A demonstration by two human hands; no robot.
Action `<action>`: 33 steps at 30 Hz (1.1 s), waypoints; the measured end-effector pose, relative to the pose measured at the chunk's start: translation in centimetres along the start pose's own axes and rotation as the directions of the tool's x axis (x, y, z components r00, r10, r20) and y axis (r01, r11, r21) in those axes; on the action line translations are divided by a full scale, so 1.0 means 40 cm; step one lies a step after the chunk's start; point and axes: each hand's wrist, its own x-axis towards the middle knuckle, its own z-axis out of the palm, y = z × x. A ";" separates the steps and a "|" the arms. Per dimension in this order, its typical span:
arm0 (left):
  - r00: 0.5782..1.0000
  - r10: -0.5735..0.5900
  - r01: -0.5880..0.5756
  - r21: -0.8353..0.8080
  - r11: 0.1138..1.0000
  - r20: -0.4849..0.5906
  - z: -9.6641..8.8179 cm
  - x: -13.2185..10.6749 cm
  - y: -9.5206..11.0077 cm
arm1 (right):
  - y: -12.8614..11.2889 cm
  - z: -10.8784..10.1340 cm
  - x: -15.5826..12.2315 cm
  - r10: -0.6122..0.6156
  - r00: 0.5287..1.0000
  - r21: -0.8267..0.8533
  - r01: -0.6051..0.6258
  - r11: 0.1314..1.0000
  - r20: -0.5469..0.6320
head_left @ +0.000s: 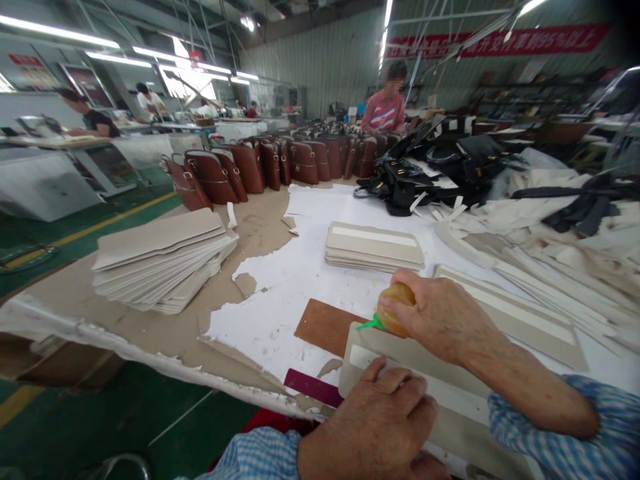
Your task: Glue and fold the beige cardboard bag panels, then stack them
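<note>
My right hand [440, 310] is wrapped round a small amber glue bottle [395, 310] with a green nozzle [371, 325]. The nozzle tip rests at the left end of a beige board panel [380, 347] lying in front of me. My left hand [380, 420] lies flat on that panel's near edge, fingers stretched out, holding it down. A brown card piece [325, 325] sits under the panel's left end, and a dark red strip [313, 387] lies by the table edge.
A fanned stack of beige panels [165, 263] lies at the left, a neat stack [373, 247] in the middle. Long beige strips [530, 293] pile at the right. Brown bags [240, 167] and black bags [430, 170] stand further back. A person [385, 107] sits beyond; other people work at left.
</note>
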 end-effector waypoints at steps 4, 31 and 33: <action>1.000 -0.005 0.005 -0.005 1.000 0.006 -0.002 -0.001 0.001 | 0.001 0.002 0.001 0.008 1.000 0.005 -0.008 1.000 -0.004; 0.998 -0.036 0.038 -0.029 0.999 0.059 -0.040 0.006 0.013 | -0.011 -0.001 0.003 -0.035 0.997 -0.024 0.033 0.999 -0.062; 0.997 -0.039 0.041 -0.034 0.999 0.063 -0.040 0.005 0.013 | -0.006 -0.003 0.003 -0.042 0.997 -0.020 0.040 0.999 -0.064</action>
